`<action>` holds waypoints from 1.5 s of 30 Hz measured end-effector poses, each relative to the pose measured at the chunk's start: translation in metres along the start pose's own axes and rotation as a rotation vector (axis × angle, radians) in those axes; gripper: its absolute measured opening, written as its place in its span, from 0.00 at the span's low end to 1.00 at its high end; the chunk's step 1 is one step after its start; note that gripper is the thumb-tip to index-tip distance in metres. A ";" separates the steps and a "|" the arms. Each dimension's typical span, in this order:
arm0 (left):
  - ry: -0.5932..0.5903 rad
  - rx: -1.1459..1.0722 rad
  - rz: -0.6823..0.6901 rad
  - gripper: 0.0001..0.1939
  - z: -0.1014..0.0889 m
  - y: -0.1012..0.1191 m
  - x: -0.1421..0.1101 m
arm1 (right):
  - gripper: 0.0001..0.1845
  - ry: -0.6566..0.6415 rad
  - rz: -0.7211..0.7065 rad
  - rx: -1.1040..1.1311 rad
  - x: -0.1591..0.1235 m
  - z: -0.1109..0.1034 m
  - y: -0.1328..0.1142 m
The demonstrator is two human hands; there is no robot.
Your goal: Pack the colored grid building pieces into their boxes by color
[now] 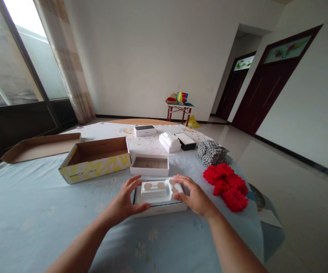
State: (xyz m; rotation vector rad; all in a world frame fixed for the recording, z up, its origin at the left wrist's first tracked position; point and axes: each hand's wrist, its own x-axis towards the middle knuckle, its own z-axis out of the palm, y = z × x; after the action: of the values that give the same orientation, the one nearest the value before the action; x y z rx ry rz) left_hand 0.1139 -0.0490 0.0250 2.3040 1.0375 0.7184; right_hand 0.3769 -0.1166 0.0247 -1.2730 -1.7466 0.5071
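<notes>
A white box (161,210) sits open on the cloth in front of me, with a moulded white tray insert (154,192) at its top. My left hand (127,201) curls around the left end of the insert, its thumb at the front edge and its fingers at the back. At the right end, my right hand (194,195) grips the insert's raised part between thumb and fingers. Just behind stands an open, shallow white box lid (149,171). The inside of the box under the insert is hidden.
Left stands a yellow-patterned carton (95,170), its brown lid (43,148) behind. Further back are a phone box (145,131), a white box with moulded insert (169,142) and a black-and-white box (185,141). Grey (213,152) and red fabric bundles (226,185) lie near the right edge.
</notes>
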 end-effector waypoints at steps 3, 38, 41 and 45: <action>0.080 0.064 0.052 0.26 0.000 0.007 0.000 | 0.21 0.014 -0.029 0.002 0.001 -0.001 -0.006; 0.016 -0.027 0.126 0.40 -0.006 0.013 -0.001 | 0.29 -0.601 0.133 0.399 0.097 0.022 -0.024; 0.039 0.013 0.121 0.38 -0.001 0.009 -0.002 | 0.28 -0.499 0.131 0.190 0.094 0.019 -0.027; 0.101 0.050 0.118 0.34 0.003 0.009 -0.001 | 0.31 -0.456 0.099 -0.051 0.071 -0.001 -0.040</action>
State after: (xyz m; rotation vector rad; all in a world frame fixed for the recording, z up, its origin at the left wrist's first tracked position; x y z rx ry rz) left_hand 0.1200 -0.0557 0.0282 2.4094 0.9797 0.8727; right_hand 0.3503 -0.0678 0.0847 -1.3582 -2.0847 0.8688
